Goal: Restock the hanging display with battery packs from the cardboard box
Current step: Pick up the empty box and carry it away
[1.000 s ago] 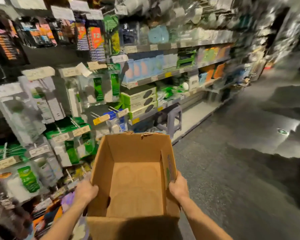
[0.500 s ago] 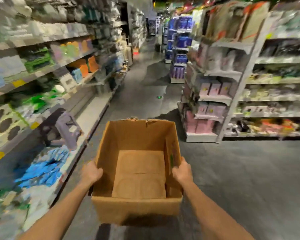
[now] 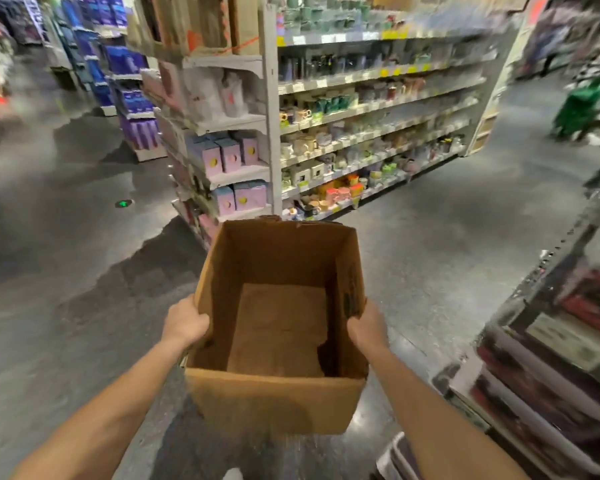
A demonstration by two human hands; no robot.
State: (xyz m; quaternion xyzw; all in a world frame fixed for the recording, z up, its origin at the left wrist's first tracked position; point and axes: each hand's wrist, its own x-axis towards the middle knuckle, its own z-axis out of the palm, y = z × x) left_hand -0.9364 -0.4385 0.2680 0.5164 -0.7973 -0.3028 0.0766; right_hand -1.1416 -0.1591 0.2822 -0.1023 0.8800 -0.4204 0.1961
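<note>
An open brown cardboard box (image 3: 274, 403) is held up in front of me at waist height, and its inside shows only bare cardboard. My left hand (image 3: 184, 323) grips its left wall, fingers curled round the outside. My right hand (image 3: 368, 327) grips the right wall the same way. No battery packs and no hanging display are in view.
A white shelf unit (image 3: 271, 133) with pink boxes and mugs stands straight ahead across the grey floor (image 3: 84, 271). Blue and purple stock fills shelves at the far left (image 3: 125, 81). A dark rack of stacked goods (image 3: 551, 358) is close on my right.
My view has swung to the right, away from the hanging display wall, past the aisle, to the shelf unit opposite. Both hands keep the same hold on the box.
</note>
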